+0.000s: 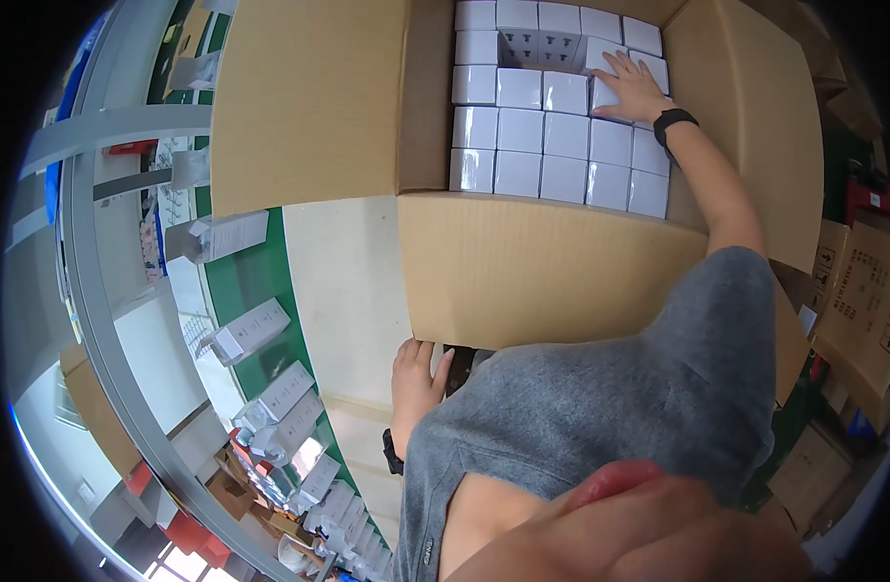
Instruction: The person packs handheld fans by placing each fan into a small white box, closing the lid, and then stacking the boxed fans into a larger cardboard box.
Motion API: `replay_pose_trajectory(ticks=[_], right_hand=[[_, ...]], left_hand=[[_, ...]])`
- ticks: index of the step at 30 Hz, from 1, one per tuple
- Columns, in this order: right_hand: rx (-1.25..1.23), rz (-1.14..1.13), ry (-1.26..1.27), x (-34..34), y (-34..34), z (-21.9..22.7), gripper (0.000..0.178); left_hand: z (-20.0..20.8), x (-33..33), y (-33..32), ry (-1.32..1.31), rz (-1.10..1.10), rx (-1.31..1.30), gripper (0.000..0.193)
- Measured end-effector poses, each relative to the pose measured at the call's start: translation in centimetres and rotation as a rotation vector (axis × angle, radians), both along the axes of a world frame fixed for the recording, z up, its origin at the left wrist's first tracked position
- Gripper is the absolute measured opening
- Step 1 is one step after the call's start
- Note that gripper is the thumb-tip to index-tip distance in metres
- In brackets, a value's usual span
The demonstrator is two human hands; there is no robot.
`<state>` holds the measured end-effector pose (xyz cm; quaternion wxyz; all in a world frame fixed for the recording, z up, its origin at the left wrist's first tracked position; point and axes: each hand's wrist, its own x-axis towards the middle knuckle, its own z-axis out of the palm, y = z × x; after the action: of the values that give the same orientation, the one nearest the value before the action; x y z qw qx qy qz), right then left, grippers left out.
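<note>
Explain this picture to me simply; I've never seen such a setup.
There's no machine: a person works bare-handed. This single picture comes from a wide fisheye camera on their head, looking down, so straight edges bend. An open carton holds rows of white boxes, with a gap toward the back. The right hand spreads over boxes on the right; the left hand is beside the carton's nearest flap. Neither visibly lifts anything. At left, white packages lie on a green surface.
</note>
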<state>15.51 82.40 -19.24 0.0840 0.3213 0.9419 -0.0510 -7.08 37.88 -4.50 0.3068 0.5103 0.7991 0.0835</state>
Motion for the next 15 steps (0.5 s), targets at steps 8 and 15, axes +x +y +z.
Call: replay_pose_trajectory(ticks=[8, 15], right_hand=[[-0.035, -0.125, 0.041, -2.9, -0.3, -0.6, 0.059], [-0.115, -0.087, -0.146, -4.5, 2.4, -0.8, 0.065]], left_hand=[[-1.3, 0.6, -0.9, 0.102, 0.094, 0.164, 0.035], [-2.3, 0.1, -0.3, 0.038, 0.09, 0.271, 0.032]])
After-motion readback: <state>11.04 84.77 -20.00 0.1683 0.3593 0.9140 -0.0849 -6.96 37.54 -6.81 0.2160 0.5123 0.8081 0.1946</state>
